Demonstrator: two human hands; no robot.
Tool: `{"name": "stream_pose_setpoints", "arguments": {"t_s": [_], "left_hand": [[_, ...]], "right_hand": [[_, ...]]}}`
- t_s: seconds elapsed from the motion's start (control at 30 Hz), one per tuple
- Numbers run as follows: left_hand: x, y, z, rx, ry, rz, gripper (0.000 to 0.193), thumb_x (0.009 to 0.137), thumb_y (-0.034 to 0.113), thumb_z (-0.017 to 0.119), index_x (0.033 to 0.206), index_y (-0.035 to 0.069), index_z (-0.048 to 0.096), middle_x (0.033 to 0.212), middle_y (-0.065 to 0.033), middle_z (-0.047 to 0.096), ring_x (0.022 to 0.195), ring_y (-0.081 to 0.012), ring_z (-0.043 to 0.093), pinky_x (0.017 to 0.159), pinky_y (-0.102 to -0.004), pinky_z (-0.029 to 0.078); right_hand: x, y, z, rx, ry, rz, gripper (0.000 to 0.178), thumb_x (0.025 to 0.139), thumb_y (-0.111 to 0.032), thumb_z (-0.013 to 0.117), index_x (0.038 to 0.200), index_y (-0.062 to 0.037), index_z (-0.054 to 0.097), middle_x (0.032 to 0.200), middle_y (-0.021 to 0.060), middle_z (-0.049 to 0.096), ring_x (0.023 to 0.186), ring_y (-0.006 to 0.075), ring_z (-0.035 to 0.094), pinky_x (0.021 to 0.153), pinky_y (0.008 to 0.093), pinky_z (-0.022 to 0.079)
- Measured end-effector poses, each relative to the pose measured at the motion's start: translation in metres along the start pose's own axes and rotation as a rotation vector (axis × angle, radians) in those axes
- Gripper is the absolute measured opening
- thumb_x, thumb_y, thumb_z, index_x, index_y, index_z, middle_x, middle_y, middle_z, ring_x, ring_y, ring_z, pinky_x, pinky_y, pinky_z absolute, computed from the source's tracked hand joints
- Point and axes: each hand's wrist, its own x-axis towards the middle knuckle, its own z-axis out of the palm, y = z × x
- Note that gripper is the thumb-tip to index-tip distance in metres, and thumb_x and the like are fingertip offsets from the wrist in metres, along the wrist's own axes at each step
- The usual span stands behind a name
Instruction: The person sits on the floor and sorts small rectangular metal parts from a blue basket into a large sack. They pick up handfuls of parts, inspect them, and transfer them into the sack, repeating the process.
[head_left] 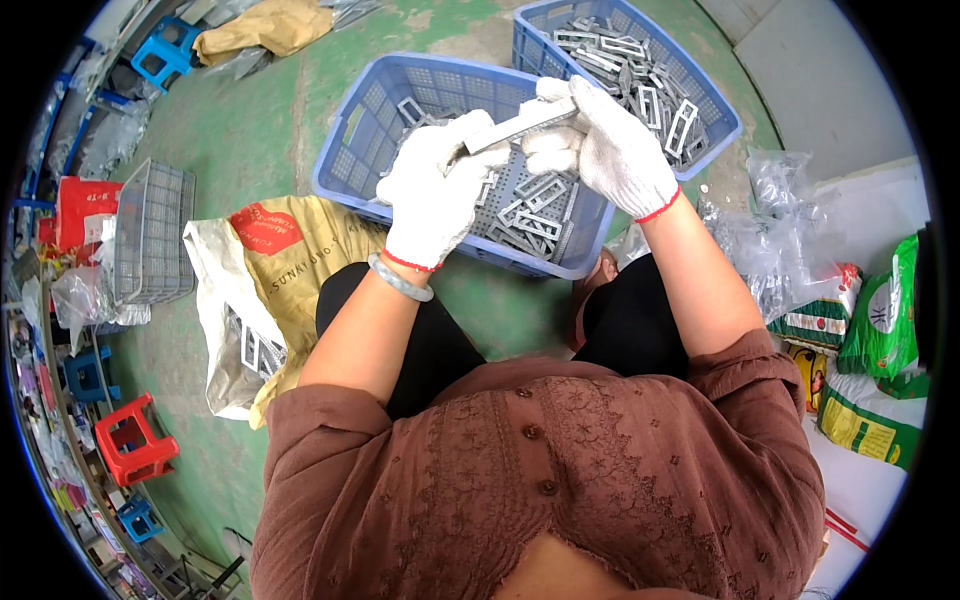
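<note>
Between my two gloved hands is a grey metal rectangular piece (522, 125), held tilted above a blue plastic basket (345, 160). My left hand (437, 180), in a white knit glove with a red cuff, is closed on the piece's left end. At its other end, my right hand (612, 145), gloved the same way, has its fingers closed around it. Inside the basket under my hands lie several loose grey metal frames (535, 222), rectangular with open middles. The gloves hide part of the held piece and part of the basket's contents.
A second blue basket (722, 128), heaped with similar frames, stands at the far right. To the left, a yellow-and-white sack (330, 235) holds more pieces. A red stool (137, 440), a grey crate (155, 235) and shelving line the left. Clear plastic bags (775, 230) lie at right.
</note>
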Motion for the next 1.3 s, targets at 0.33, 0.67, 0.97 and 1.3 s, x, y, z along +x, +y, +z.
{"name": "stream_pose_setpoints", "arguments": {"t_s": [0.33,0.67,0.97,1.3], "left_hand": [[-0.002,-0.012,0.001,-0.008,0.046,0.076,0.033,0.089,-0.005,0.067,0.122,-0.004,0.061,0.109,-0.0108,0.068,0.097,-0.0165,0.067,0.088,-0.029,0.055],[-0.001,-0.011,0.0,0.002,0.068,0.076,0.034,0.088,-0.008,0.067,0.12,-0.005,0.061,0.111,-0.0143,0.068,0.098,-0.0191,0.068,0.087,-0.03,0.056],[-0.001,0.002,-0.001,-0.044,0.025,0.026,0.033,0.088,-0.006,0.069,0.12,-0.006,0.061,0.114,-0.016,0.068,0.1,-0.0195,0.068,0.087,-0.0306,0.057],[0.0,0.018,-0.001,-0.187,0.014,-0.125,0.037,0.088,0.0,0.07,0.123,-0.008,0.061,0.113,-0.0138,0.069,0.099,-0.0168,0.067,0.089,-0.0279,0.054]], "right_hand": [[0.0,0.002,-0.001,0.031,-0.018,0.017,0.046,0.106,-0.038,0.045,0.133,-0.0028,0.054,0.125,0.0165,0.063,0.105,0.0315,0.067,0.089,0.0461,0.057],[-0.001,0.002,-0.002,0.019,-0.014,0.044,0.047,0.105,-0.039,0.046,0.132,-0.0022,0.055,0.119,0.018,0.064,0.104,0.031,0.066,0.088,0.0468,0.056],[-0.001,0.003,-0.001,0.044,0.024,0.094,0.051,0.103,-0.042,0.05,0.131,0.0007,0.054,0.114,0.0216,0.066,0.097,0.031,0.068,0.084,0.0464,0.057],[-0.001,0.001,-0.003,-0.017,0.075,0.18,0.055,0.101,-0.045,0.054,0.127,0.0032,0.056,0.105,0.0224,0.069,0.082,0.0304,0.072,0.068,0.0413,0.06]]}}
